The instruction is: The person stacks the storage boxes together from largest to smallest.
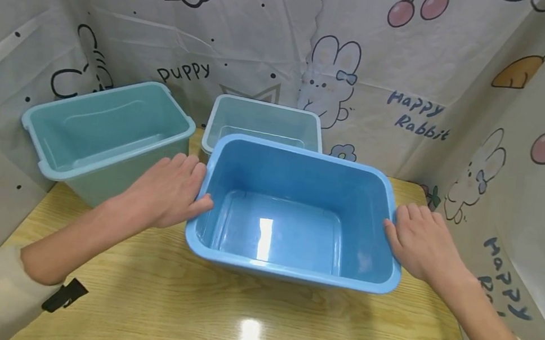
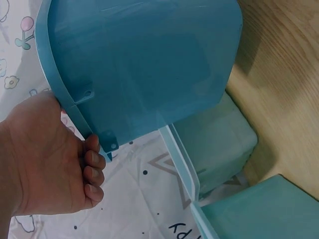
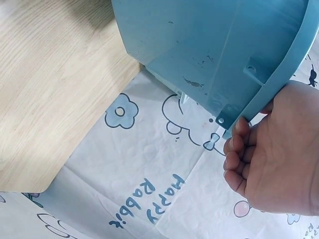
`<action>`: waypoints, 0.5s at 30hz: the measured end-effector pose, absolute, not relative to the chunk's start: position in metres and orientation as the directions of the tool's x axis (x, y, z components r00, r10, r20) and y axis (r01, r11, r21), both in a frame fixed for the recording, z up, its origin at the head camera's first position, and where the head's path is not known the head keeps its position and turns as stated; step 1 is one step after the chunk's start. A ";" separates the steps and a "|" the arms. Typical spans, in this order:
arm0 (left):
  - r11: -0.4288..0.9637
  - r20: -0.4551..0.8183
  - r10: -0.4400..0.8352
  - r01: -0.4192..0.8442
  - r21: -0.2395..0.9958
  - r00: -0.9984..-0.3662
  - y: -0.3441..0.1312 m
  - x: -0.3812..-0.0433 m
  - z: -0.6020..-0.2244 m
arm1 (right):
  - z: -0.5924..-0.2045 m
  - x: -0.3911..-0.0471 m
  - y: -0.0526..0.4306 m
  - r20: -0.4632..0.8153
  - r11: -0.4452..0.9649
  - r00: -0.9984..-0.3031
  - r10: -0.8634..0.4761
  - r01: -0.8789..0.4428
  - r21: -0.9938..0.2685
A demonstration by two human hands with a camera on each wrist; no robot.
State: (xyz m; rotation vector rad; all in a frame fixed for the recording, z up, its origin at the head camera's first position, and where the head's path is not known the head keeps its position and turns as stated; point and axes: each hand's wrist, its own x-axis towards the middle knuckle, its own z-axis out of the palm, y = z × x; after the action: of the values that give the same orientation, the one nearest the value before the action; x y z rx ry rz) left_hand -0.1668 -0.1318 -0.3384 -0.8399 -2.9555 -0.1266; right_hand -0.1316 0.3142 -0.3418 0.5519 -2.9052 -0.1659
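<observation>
Between both hands is a blue plastic bin (image 1: 280, 233), its open top facing up and its inside bare. My left hand (image 1: 175, 189) grips the rim at its left short end, thumb over the top edge. At the opposite end my right hand (image 1: 422, 239) holds the rim the same way. In the left wrist view, the fingers (image 2: 93, 174) curl under the lip of the blue bin (image 2: 149, 64). The right wrist view likewise has fingers (image 3: 235, 157) hooked below the rim, beside the bin's outer wall (image 3: 199, 55).
A green bin (image 1: 119, 168) stands at the left on the wooden table (image 1: 159, 303). Behind the blue bin, a smaller pale green bin (image 1: 264, 115) sits against the back, partly hidden. Printed cloth (image 1: 270, 22) hangs around the back and sides.
</observation>
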 end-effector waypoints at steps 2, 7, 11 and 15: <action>0.846 0.089 0.524 0.530 0.062 -0.847 -0.132 -0.166 -0.340 | -0.343 -0.132 0.314 0.151 0.923 -0.914 -0.377 -0.357 0.141; 0.843 0.084 0.529 0.534 0.058 -0.844 -0.133 -0.165 -0.343 | -0.346 -0.132 0.313 0.122 0.927 -0.921 -0.369 -0.355 0.121; 0.839 0.087 0.537 0.542 0.050 -0.839 -0.134 -0.163 -0.345 | -0.349 -0.131 0.312 0.100 0.931 -0.928 -0.360 -0.349 0.107; 0.838 0.090 0.539 0.544 0.042 -0.837 -0.135 -0.163 -0.348 | -0.352 -0.131 0.311 0.090 0.930 -0.928 -0.361 -0.352 0.107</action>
State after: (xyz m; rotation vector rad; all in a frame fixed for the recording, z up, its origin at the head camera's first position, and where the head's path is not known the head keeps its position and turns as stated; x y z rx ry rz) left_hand -0.1628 -0.1349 -0.3482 -0.8676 -2.9404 -0.1011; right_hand -0.1306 0.3106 -0.3520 0.5522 -2.9794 -0.1347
